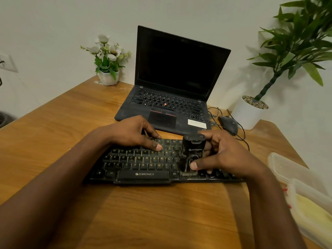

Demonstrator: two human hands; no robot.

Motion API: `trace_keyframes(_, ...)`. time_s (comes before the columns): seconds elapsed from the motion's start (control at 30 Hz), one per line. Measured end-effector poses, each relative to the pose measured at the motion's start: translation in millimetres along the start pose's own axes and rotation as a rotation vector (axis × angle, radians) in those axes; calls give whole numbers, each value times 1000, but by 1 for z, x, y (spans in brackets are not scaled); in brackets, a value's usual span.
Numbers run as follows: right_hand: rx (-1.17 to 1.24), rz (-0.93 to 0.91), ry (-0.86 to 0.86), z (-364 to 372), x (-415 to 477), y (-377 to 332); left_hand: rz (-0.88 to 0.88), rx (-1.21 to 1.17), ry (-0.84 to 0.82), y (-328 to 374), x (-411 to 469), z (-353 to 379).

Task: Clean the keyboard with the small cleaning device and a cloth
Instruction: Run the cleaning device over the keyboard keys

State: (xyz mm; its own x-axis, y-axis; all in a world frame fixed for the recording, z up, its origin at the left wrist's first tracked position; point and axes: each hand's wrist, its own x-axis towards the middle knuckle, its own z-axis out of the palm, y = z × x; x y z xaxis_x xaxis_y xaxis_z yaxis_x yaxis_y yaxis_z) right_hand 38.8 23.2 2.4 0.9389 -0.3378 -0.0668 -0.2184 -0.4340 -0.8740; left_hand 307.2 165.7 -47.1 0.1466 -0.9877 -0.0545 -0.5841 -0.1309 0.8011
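Keyboard (143, 164) steadied by left hand (133, 132); right hand (226, 153) grips cleaning device (193, 150)

glossy black plastic cleaning device (193, 151), dusty matt keyboard (143, 164), wood-grain table (143, 212)

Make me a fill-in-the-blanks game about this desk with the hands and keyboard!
The left hand rests on the ____ while the right hand holds the cleaning device on it.
The spacebar reads ____.
The mouse lies ____ of the laptop.
Missing words: keyboard, ZEBRONICS, right.
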Motion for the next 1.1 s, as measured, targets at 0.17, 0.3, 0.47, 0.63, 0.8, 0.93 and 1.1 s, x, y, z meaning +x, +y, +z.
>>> trace_keyframes(0.17,44,-33,-110,18,7,-9,9,-8,-13,3,-1,-1)
trace_keyframes(0.3,35,-27,-187,23,7,-15,9,-16,-15,4,-2,-1)
trace_keyframes(0.47,-37,-24,-87,4,-2,-9,3,-3,-7,0,1,0)
trace_keyframes(0.63,4,-40,-58,11,0,-12,5,4,-8,-1,1,-1)
trace_keyframes(0.8,60,-62,-156,39,10,-21,6,13,-4,-4,3,-1)
trace_keyframes(0.93,24,-110,-143,63,18,-24,16,30,-15,-7,4,-3)
trace_keyframes(1.1,-16,-108,-58,43,13,-19,20,12,-4,-8,6,-2)
